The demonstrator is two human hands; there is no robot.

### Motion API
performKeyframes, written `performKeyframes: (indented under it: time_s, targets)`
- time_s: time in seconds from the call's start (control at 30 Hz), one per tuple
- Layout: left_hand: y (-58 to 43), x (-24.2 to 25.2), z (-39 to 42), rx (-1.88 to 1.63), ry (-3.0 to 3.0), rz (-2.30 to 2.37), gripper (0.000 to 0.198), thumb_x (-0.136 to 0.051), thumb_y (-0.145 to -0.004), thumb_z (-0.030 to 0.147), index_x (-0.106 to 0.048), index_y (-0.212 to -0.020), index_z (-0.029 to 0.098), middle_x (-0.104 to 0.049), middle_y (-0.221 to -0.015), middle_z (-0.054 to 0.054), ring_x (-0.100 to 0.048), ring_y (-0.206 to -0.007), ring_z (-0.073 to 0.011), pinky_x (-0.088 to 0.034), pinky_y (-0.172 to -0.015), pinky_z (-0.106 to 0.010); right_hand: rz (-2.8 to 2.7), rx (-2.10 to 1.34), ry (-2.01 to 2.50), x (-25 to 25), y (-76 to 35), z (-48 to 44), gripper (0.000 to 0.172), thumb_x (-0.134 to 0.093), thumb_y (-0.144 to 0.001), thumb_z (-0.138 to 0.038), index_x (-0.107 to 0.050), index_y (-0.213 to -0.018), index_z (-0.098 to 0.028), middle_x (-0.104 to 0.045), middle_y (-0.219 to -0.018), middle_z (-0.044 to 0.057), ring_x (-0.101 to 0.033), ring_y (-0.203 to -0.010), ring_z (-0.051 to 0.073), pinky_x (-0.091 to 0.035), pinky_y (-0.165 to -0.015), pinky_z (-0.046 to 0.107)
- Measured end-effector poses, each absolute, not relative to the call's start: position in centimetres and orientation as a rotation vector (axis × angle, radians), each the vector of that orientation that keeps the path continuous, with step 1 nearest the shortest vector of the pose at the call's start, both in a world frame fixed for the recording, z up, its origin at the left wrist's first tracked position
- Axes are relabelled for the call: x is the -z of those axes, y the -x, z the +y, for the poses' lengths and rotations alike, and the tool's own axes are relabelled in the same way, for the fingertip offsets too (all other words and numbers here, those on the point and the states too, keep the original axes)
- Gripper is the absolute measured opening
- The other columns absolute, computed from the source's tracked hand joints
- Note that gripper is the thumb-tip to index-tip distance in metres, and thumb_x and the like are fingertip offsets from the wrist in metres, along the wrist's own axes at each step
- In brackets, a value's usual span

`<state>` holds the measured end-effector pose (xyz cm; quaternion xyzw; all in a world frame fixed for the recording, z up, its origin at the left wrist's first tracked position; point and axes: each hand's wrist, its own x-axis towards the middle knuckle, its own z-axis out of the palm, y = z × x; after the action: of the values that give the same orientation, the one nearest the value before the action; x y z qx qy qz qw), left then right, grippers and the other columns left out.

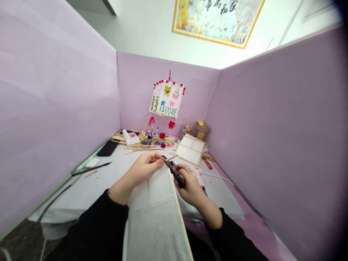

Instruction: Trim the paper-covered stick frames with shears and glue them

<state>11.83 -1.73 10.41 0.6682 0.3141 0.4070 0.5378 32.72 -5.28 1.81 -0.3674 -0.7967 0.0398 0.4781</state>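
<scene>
My left hand (pixel 144 167) is closed on the top corner of a long frame of thin wooden sticks covered with white textured sheet (pixel 156 217). The frame slants from the table down toward my lap. My right hand (pixel 190 185) grips black pruning shears (pixel 174 170), with a bit of red at the handle. Their jaws lie at the frame's corner, close to my left fingertips. A short stick end (pixel 172 157) pokes out beside the jaws. Whether the blades touch it I cannot tell.
A decorated paper lantern (pixel 165 99) hangs at the back. Below it lie wooden sticks (pixel 144 146) and a cup of brushes (pixel 147 137). A second stick frame (pixel 190 149) leans at right, near a red-handled tool (pixel 208 164). A black phone (pixel 108 148) and a brush (pixel 92 169) lie at left.
</scene>
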Motion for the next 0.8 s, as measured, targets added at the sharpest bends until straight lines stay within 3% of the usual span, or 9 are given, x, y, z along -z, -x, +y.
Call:
performKeyframes:
  time_s: [0.17, 0.8]
  targets:
    - [-11.86, -10.41, -1.79, -0.955, -1.575, 0.750, 0.033, -0.071, -0.071, 0.046, -0.056, -0.079, 0.016, -0.056, -0.068, 0.003, -0.048, -0.061, -0.0107, -0.034, -0.060, -0.023, -1.950, -0.066, 0.905, -1.96, -32.73, -5.21, 0.018, -0.045, -0.084, -0.016, -0.049, -0.101, -0.019, -0.046, -0.122, 0.010, -0.046, -0.112, 0.029, -0.039, -0.093, 0.044]
    - [-11.93, -10.41, -1.70, -0.968, -1.539, 0.738, 0.033, -0.072, -0.070, 0.044, -0.057, -0.077, 0.016, -0.058, -0.069, 0.002, -0.049, -0.063, -0.0110, -0.036, -0.062, -0.024, -1.963, -0.064, 0.935, -2.23, -32.44, -5.57, 0.009, -0.044, -0.085, -0.017, -0.046, -0.093, -0.018, -0.048, -0.117, 0.013, -0.049, -0.105, 0.030, -0.044, -0.088, 0.045]
